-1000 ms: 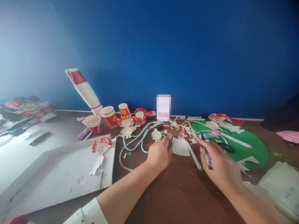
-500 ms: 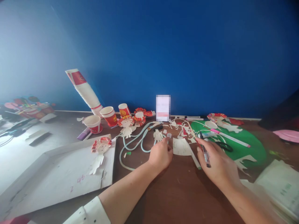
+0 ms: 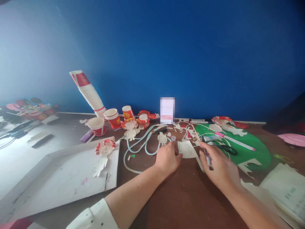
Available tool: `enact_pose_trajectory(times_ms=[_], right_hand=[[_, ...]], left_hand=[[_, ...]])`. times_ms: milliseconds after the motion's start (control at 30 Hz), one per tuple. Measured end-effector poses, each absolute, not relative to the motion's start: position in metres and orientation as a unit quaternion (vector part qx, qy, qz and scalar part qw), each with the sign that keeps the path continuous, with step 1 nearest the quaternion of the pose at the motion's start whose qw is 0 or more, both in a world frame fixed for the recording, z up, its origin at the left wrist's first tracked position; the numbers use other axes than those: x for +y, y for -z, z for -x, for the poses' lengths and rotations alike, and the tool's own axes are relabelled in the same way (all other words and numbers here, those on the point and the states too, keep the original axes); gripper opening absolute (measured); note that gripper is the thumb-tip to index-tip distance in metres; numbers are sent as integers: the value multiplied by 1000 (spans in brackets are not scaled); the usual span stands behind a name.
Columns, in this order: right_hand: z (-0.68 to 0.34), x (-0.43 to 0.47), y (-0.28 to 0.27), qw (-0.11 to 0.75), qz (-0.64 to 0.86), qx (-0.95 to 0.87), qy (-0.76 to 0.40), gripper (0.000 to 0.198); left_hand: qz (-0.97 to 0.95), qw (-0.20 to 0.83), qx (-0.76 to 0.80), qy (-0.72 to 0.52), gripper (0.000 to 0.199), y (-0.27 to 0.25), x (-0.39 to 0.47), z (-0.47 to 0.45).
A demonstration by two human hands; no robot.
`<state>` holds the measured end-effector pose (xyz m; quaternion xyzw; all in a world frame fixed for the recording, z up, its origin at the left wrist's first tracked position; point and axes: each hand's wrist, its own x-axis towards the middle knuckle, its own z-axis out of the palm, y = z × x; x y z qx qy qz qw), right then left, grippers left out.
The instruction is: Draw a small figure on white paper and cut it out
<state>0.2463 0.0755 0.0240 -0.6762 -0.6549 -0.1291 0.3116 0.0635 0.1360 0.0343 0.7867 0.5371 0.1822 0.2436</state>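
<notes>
My right hand (image 3: 220, 162) is closed around a pen (image 3: 209, 160) with a dark end and a clear barrel. A small square of white paper (image 3: 187, 149) with faint drawn lines lies between my two hands. My left hand (image 3: 168, 159) rests at the paper's left edge, its thumb apart from the index finger. Just beyond the left fingertips is a small whitish cap (image 3: 173, 139). A white paper figure cutout (image 3: 162, 138) lies behind that hand. Beside my right hand is a white-and-green stick-like marker (image 3: 200, 163), partly hidden.
Paper cups (image 3: 96, 126) and a leaning cup stack (image 3: 89, 93) stand at the left by the blue wall. A paper doll with a red frill (image 3: 105, 148) lies on a white box lid (image 3: 59, 171). A pale blue cable (image 3: 126, 159), paper scraps (image 3: 188, 135) and a green disc (image 3: 254, 149) surround the hands.
My left hand has slid right to the paper's edge, and its thumb now reaches the paper. My right hand keeps the pen, with its pose nearly the same. The view has shifted slightly.
</notes>
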Motion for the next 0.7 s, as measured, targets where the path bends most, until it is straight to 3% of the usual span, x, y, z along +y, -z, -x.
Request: enact_pose_trajectory(times_ms=[533, 700], right_hand=[[-240, 76, -23, 279, 687, -661, 116, 35], [-241, 77, -20, 276, 689, -660, 117, 34]], left_hand=[[-799, 234, 520, -191, 42, -29, 136, -64], [-821, 175, 507, -194, 51, -26, 133, -65]])
